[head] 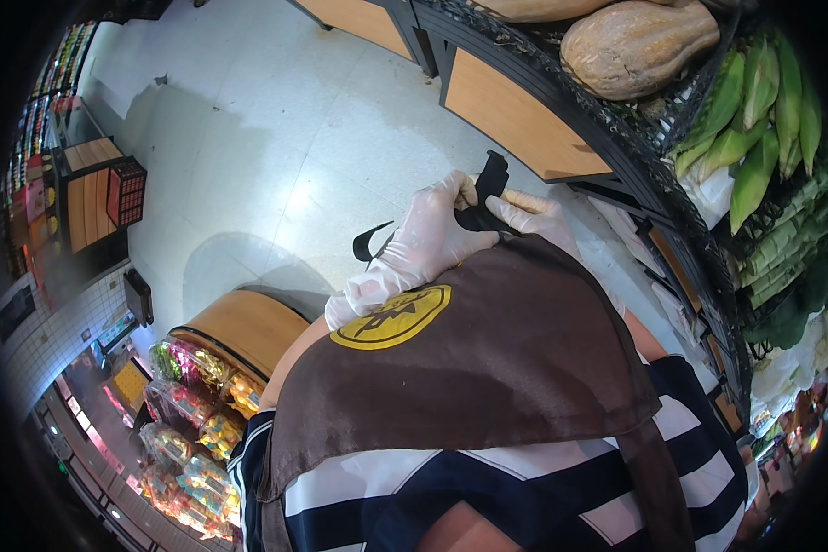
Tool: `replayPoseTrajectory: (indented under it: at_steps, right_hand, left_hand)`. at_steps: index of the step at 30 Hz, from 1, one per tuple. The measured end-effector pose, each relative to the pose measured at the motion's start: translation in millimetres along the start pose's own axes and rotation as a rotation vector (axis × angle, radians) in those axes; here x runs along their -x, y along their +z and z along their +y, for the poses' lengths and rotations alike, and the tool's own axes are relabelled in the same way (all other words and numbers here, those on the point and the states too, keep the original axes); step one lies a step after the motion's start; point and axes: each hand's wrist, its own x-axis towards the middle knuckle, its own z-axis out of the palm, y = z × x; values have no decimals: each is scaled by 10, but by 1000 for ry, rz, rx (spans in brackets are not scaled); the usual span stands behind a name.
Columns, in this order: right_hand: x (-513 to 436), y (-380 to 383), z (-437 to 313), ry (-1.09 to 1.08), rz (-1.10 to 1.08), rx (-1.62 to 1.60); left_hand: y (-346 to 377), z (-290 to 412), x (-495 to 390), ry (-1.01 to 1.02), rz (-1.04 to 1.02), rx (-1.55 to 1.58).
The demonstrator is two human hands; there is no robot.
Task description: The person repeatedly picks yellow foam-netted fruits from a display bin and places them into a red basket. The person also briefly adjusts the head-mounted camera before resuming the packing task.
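Before my waist, my left hand (pixel 431 231) in a thin white glove pinches a black strap (pixel 491 181). From the other side, my right hand (pixel 539 215), gloved the same way, grips the strap too, its thumb pressed on it. Part of the right hand is hidden behind the strap and the left hand. A brown apron (pixel 510 345) with a round yellow emblem (pixel 395 319) bearing writing hangs over my striped shirt (pixel 359 476). A loose black strap end (pixel 367 243) curls out beyond my left wrist.
Right: a black-edged produce stand (pixel 545 117) with squashes (pixel 638 48), corn in husks (pixel 752 179) and leafy bundles (pixel 786 241). Left: a rounded wooden display (pixel 248 324) with clear packs of produce (pixel 179 400). Pale floor tiles (pixel 248 159) lie ahead, with a wooden crate stand (pixel 93 200) farther left.
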Motion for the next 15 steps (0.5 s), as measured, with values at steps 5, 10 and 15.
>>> replayPoseTrajectory:
  at_steps: [5,10,15]
  right_hand:
    - [-34,-36,-6,-27,-7,2]
    - [-78,-43,-71,-146,-83,-115]
    - [-87,-126,-194,-72,-187,-156]
  left_hand:
    - [11,7,-18,63,10,56]
    - [-26,44,-54,40,-44,82]
    - [-32,86,-148,13,-100,56]
